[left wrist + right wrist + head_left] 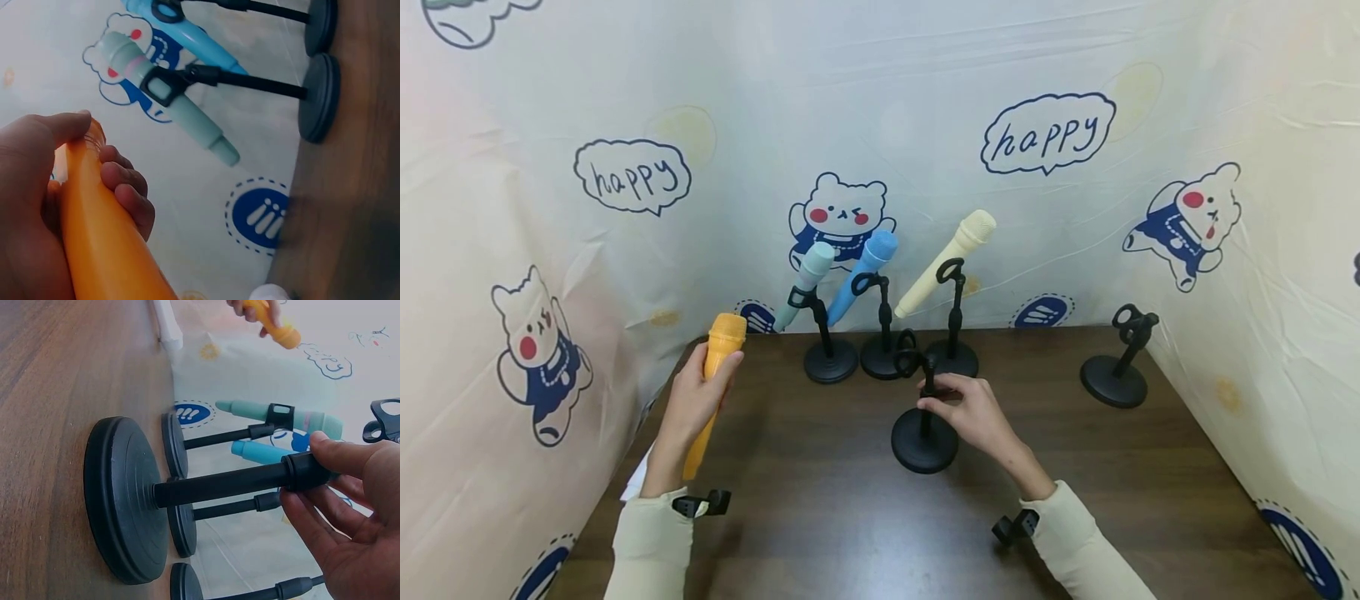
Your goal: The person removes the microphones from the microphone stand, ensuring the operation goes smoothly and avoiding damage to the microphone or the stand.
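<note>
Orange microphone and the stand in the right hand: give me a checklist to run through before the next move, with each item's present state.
1. Orange microphone gripped by the left hand: ok.
2. Front stand held by the right hand: ok, fingers and thumb pinch its upright.
3. Front stand's clip free to take a microphone: ok, nothing sits in it.
4. Orange microphone lined up at that clip: not ok, it is well off to the left of it.
5. Front stand's base fully down on the table: cannot tell.
6. Green microphone seated in its own stand's clip: ok.
</note>
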Demonstrator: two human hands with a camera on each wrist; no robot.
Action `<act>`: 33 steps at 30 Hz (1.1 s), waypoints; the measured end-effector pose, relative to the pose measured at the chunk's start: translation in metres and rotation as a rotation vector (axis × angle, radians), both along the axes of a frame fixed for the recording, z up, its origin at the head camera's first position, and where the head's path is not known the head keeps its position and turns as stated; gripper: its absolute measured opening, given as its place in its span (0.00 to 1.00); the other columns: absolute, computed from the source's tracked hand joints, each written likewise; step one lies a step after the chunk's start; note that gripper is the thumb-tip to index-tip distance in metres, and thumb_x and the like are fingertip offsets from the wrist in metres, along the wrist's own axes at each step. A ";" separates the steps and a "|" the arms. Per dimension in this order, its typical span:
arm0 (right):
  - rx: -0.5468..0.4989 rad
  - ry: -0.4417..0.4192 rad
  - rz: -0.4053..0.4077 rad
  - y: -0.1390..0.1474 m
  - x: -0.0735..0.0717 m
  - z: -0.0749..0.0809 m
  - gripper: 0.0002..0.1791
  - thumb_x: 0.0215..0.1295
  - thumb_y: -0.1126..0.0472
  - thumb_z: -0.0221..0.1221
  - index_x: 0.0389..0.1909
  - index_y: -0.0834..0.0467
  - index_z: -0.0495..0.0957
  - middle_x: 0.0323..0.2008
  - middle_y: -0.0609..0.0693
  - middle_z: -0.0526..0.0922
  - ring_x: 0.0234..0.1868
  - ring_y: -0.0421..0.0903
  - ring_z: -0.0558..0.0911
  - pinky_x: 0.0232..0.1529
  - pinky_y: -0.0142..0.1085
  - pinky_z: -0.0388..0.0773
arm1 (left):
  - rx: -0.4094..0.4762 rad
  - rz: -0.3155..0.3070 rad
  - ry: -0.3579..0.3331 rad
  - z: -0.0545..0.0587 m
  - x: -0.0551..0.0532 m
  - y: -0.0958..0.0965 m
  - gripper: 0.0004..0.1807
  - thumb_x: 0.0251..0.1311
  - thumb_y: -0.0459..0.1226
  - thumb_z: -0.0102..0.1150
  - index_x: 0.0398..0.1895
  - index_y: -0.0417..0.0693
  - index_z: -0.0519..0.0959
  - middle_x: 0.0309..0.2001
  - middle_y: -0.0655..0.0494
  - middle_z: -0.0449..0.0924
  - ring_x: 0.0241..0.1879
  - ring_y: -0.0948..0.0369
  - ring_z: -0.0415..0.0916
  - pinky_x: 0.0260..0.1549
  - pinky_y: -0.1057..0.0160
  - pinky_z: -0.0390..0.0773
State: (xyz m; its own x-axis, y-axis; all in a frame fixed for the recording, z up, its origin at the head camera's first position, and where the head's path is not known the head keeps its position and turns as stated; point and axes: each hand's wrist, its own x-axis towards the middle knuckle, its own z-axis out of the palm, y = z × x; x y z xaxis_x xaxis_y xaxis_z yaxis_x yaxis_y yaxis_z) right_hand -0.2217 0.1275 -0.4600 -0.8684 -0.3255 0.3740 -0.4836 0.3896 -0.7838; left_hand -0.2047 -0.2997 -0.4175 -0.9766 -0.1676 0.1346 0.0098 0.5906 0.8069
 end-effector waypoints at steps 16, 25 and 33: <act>-0.012 0.014 0.000 0.000 -0.001 -0.002 0.12 0.65 0.62 0.74 0.48 0.56 0.89 0.45 0.51 0.93 0.46 0.47 0.92 0.47 0.34 0.90 | -0.296 0.062 -0.134 -0.031 -0.004 -0.019 0.40 0.76 0.52 0.55 0.78 0.33 0.58 0.57 0.29 0.77 0.41 0.44 0.78 0.34 0.55 0.75; -0.012 0.010 0.001 0.000 0.000 -0.002 0.11 0.65 0.63 0.74 0.48 0.57 0.89 0.44 0.52 0.93 0.46 0.48 0.92 0.48 0.36 0.90 | -0.412 0.070 -0.141 -0.052 0.000 -0.029 0.36 0.70 0.48 0.63 0.71 0.34 0.66 0.55 0.29 0.81 0.39 0.42 0.81 0.32 0.45 0.78; -0.006 0.014 -0.002 -0.001 0.000 0.000 0.11 0.65 0.63 0.74 0.47 0.58 0.89 0.44 0.53 0.93 0.47 0.49 0.92 0.48 0.38 0.90 | -0.484 0.106 -0.186 -0.061 0.005 -0.036 0.34 0.69 0.48 0.64 0.66 0.31 0.70 0.44 0.31 0.82 0.33 0.42 0.79 0.28 0.45 0.76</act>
State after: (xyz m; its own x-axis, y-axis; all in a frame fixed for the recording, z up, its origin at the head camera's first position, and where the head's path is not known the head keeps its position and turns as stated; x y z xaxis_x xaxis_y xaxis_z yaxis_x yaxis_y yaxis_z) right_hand -0.2220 0.1267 -0.4605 -0.8637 -0.3213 0.3883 -0.4939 0.3857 -0.7793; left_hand -0.1997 -0.3355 -0.4789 -0.9724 -0.2286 0.0472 -0.1877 0.8859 0.4243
